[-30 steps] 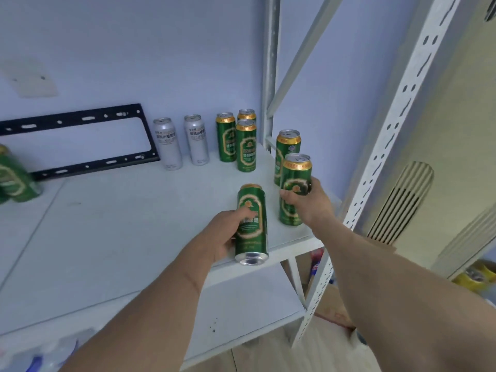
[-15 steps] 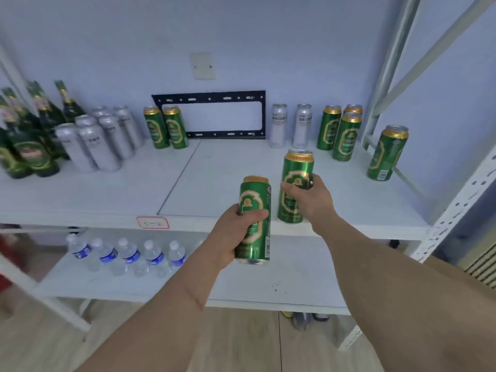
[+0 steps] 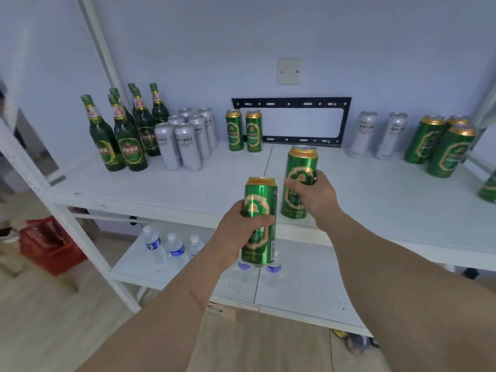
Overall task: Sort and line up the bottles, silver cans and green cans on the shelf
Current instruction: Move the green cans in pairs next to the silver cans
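My left hand (image 3: 243, 226) grips a green can (image 3: 259, 210) upright in the air, in front of the shelf's front edge. My right hand (image 3: 318, 196) holds a second green can (image 3: 300, 167) just above the white shelf (image 3: 188, 183). At the back left stand several green bottles (image 3: 128, 135), then several silver cans (image 3: 188, 140), then two green cans (image 3: 244, 134). Further right, two silver cans (image 3: 378, 135) and three green cans (image 3: 442, 146) stand, with another green can (image 3: 488, 186) at the right edge.
A black metal bracket (image 3: 291, 102) hangs on the wall behind the shelf. Water bottles (image 3: 166, 247) stand on the lower shelf (image 3: 308, 285). A white upright post (image 3: 61, 210) frames the left side, with a red crate (image 3: 51, 245) on the floor beyond it.
Both hands have carried their green cans leftward off the right end of the shelf. My view has swung left, bringing the bottles and the left group of cans into sight.
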